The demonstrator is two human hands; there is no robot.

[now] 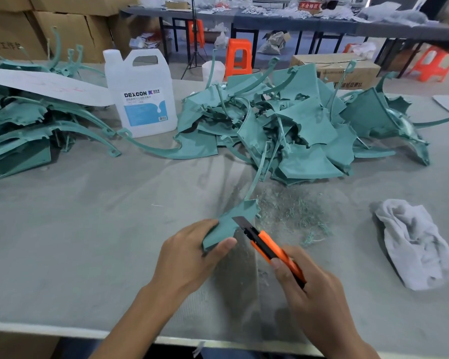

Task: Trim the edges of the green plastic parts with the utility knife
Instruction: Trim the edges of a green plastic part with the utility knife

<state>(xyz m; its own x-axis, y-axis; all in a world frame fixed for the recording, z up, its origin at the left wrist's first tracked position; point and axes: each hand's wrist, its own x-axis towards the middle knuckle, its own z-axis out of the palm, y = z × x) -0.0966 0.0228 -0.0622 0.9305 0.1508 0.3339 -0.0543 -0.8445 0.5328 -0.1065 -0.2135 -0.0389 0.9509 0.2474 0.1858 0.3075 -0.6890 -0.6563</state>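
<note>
- The green plastic part (224,230) is sitting just above the near middle of the grey table (88,229); its thin curved arm is reaching up and away toward the far heap.
- The left hand (192,252) is gripping this part, with the thumb pressing its near edge and the fingers curling behind it.
- The right hand (311,296) is closing round the orange utility knife (266,243); the extended blade (240,221) is lying against the part's right edge.
- Green shavings (293,211) are lying scattered just right of the part; a crumpled grey rag (415,244) is lying further right.
- A big heap of green parts (296,125) is filling the far middle and right of the table; a smaller stack of green parts (24,130) is sitting at far left.
- A white DEXCON jug (140,94) is standing upright between the two piles.
- An orange stool (239,58) is standing on the floor beyond the table.
</note>
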